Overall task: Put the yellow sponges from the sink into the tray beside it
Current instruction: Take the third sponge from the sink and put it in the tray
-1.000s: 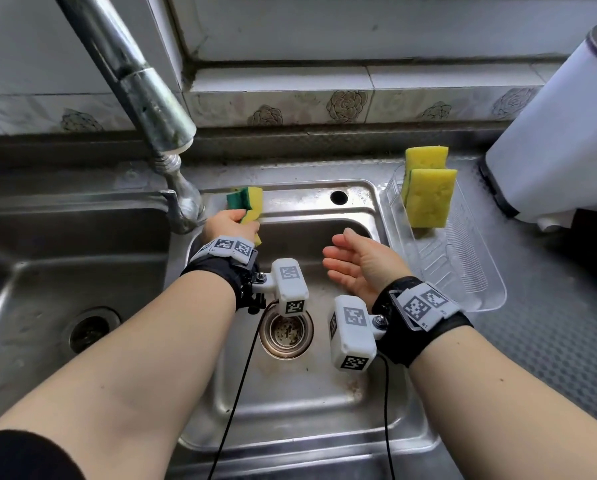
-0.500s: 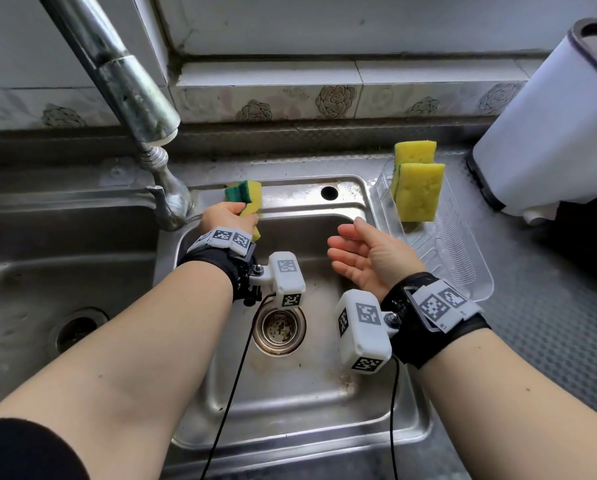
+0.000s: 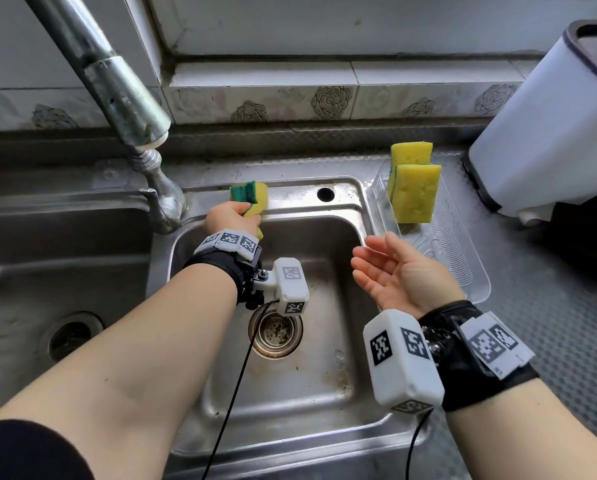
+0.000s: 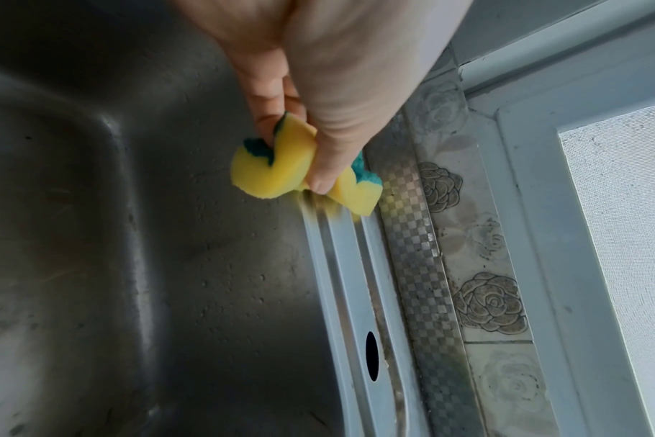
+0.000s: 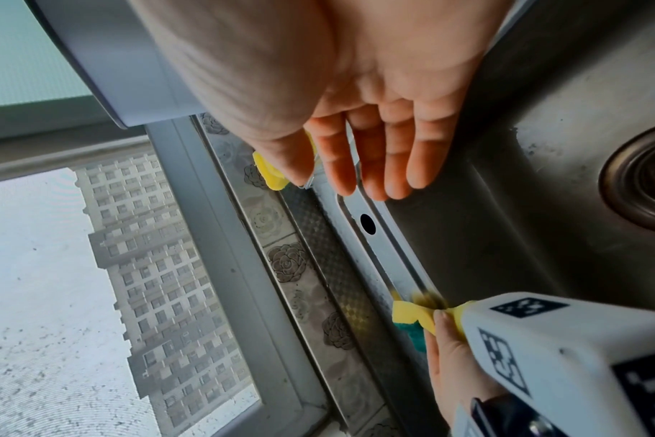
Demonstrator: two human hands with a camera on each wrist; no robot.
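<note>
- The yellow foam sponge with a green scouring layer [image 3: 250,199] is squeezed in the left hand [image 3: 233,218]; the thumb presses across its yellow face and the fingers curl round the green side, so the foam buckles and bulges out past the grip (plainest in the left wrist view [image 4: 303,174]); it is held above the far rim of the steel sink basin [image 3: 290,375], its upper end sticking up beyond the knuckles.
- To the right of that grip, across the basin's far corner, two more yellow rectangular sponges [image 3: 413,183] stand on edge at the far end of the clear ribbed plastic tray [image 3: 463,268]; the nearer one overlaps the farther one and shows a thin green layer along its left edge; the tray lies on the counter, touching the sink's right rim.
- The right hand [image 3: 399,273] hovers between the grip and the tray, palm turned up and toward the left, fingers straight and relaxed, holding nothing; its fingertips [image 5: 378,189] are over the basin's right edge, just beside the tray's near left wall.
- Below and between both hands, the round metal drain strainer [image 3: 276,332] sits in the basin floor; a small overflow hole [image 3: 325,194] is in the far rim, right of the held sponge.
- Left of the grip rises the dull steel tap [image 3: 117,98], its base [image 3: 163,206] just beside the left hand; beyond it lies a second steel basin [image 3: 47,271].
- Well to the right of the tray stands a white plastic bin with a dark rim [image 3: 549,133].
</note>
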